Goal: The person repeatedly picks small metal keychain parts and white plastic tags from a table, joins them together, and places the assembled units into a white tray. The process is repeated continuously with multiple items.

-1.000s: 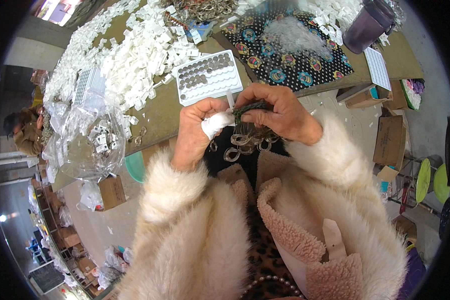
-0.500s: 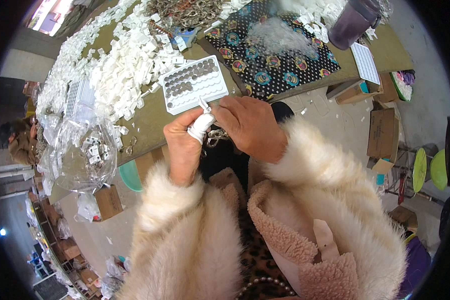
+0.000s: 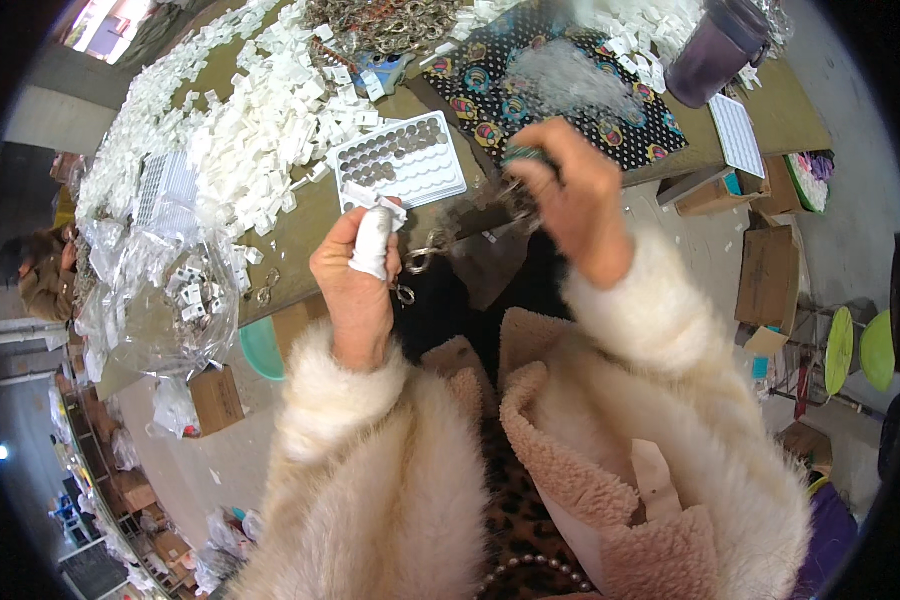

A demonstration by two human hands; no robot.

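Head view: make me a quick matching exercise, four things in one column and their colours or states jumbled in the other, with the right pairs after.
Things
1. Tray nearest the hands
2. Bottle
3. Patterned cloth
4. Left hand

Colours or states
A. Lies under a heap of clear plastic
B. Has a white wrapping and holds a white piece
C. Partly filled with round pieces
D. Dark purple

Right pairs: 1-C, 2-D, 3-A, 4-B

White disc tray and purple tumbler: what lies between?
Head view: from the white tray on, mostly the dotted black cloth bearing a clear plastic heap, then loose white pieces beside the purple tumbler.
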